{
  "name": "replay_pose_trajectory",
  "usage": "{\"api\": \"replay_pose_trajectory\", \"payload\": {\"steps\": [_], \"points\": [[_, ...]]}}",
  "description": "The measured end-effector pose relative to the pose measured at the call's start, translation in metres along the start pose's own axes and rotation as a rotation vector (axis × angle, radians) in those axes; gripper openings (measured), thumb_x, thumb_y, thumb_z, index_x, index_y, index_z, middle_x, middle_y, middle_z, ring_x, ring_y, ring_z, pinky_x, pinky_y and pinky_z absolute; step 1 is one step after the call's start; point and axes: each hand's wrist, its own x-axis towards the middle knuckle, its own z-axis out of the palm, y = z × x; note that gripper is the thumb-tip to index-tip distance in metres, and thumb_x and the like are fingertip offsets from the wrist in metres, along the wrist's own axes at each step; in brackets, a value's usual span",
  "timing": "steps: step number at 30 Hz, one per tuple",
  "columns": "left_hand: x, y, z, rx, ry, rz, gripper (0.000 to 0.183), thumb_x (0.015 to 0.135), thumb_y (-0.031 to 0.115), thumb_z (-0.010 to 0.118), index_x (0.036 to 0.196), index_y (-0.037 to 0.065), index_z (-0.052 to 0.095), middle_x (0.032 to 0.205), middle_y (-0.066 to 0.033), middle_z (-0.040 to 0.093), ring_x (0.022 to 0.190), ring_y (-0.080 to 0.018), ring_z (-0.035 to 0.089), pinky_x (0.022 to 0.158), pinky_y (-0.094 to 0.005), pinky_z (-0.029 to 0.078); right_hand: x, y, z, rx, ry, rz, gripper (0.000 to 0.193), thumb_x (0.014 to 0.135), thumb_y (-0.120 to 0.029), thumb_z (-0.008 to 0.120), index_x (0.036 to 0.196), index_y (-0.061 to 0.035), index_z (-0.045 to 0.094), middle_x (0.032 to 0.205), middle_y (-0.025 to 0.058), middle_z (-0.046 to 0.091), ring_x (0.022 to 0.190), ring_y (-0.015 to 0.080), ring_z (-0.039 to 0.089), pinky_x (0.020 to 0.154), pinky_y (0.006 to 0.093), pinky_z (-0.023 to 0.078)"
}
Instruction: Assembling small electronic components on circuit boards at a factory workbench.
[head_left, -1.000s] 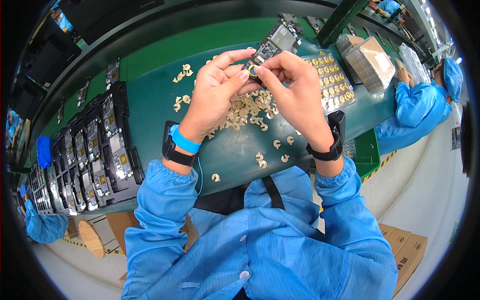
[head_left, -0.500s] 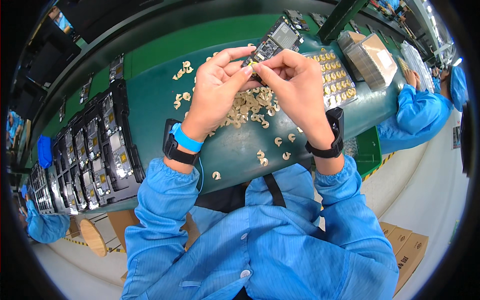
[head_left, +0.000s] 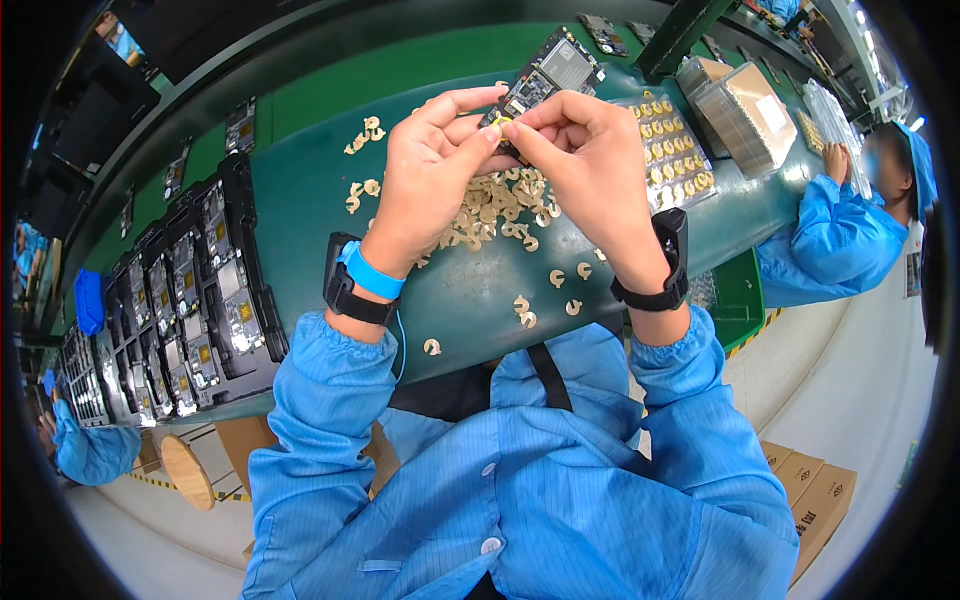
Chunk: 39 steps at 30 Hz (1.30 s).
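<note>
My left hand [head_left: 425,180] is closed on the lower end of a dark circuit board [head_left: 560,72], which tilts up to the right with a silver shield on it. Thumb and forefinger of my right hand [head_left: 600,165] pinch at that same end, against a small yellow piece [head_left: 504,122] too small to make out fully. Both thumbs nearly meet there, and the fingers hide the board's lower part. Below the hands lies a loose pile of flat cream C-shaped pieces [head_left: 505,205]. Beside my right hand is a clear sheet of round gold parts [head_left: 668,150].
On the left, a black tray [head_left: 262,290] holds several boards. Behind the bench, more boards [head_left: 240,130] lie on a green belt [head_left: 330,85]. At the right are clear boxes [head_left: 745,115], a green bin [head_left: 742,300] and a co-worker in blue [head_left: 835,240].
Boards on the green belt have shifted slightly to the right. The co-worker at the right has raised their head. My hands keep nearly the same grip and place.
</note>
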Motion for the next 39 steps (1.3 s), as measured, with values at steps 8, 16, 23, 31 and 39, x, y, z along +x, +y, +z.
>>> {"api": "replay_pose_trajectory", "payload": {"steps": [8,16,23,31,39], "points": [[-0.0003,0.0031,-0.0007,-0.056,0.015,0.011,0.039,0.103,0.002,0.056,0.140,-0.008,0.050,0.123,-0.0216,0.069,0.108,-0.0233,0.072,0.093,-0.0348,0.063,0.0007,-0.0006,0.0015,-0.120,0.009,-0.215,0.006,0.086,-0.002,0.075,0.092,0.0014,0.074,0.073,0.0059,0.063,0.061,0.0117,0.058,0.056,0.0259,0.047],[0.0001,0.0045,-0.0020,-0.059,0.040,0.026,0.039,0.102,0.000,0.056,0.140,-0.008,0.050,0.122,-0.0216,0.070,0.106,-0.0227,0.072,0.092,-0.0345,0.063,-0.0007,0.0045,-0.0018,-0.147,-0.011,-0.396,0.017,0.085,0.003,0.072,0.102,0.0003,0.075,0.080,0.0075,0.061,0.060,0.0155,0.057,0.055,0.0302,0.046],[0.0009,0.0050,-0.0043,-0.064,0.059,0.035,0.038,0.101,-0.001,0.057,0.138,-0.008,0.051,0.120,-0.0207,0.071,0.104,-0.0227,0.073,0.089,-0.0343,0.063,-0.0023,-0.0013,-0.0026,-0.255,-0.075,-0.481,0.020,0.084,0.005,0.070,0.103,0.0013,0.074,0.087,0.0111,0.061,0.068,0.0262,0.063,0.061,0.0355,0.050],[0.0001,0.0059,-0.0048,-0.073,0.072,0.029,0.037,0.101,-0.001,0.059,0.137,-0.008,0.053,0.119,-0.0207,0.072,0.103,-0.0222,0.073,0.088,-0.0348,0.063,-0.0012,-0.0001,-0.0005,-0.294,-0.066,-0.473,0.019,0.084,0.003,0.070,0.102,0.0002,0.074,0.089,0.0117,0.062,0.074,0.0302,0.065,0.065,0.0382,0.052],[0.0020,0.0069,-0.0050,-0.045,0.106,0.056,0.036,0.100,-0.002,0.059,0.135,-0.008,0.053,0.116,-0.0205,0.072,0.102,-0.0225,0.074,0.087,-0.0339,0.064,0.0021,0.0078,0.0064,-0.261,-0.028,-0.469,0.021,0.083,0.003,0.069,0.102,-0.0024,0.076,0.089,0.0108,0.062,0.075,0.0296,0.065,0.065,0.0378,0.053]]}}
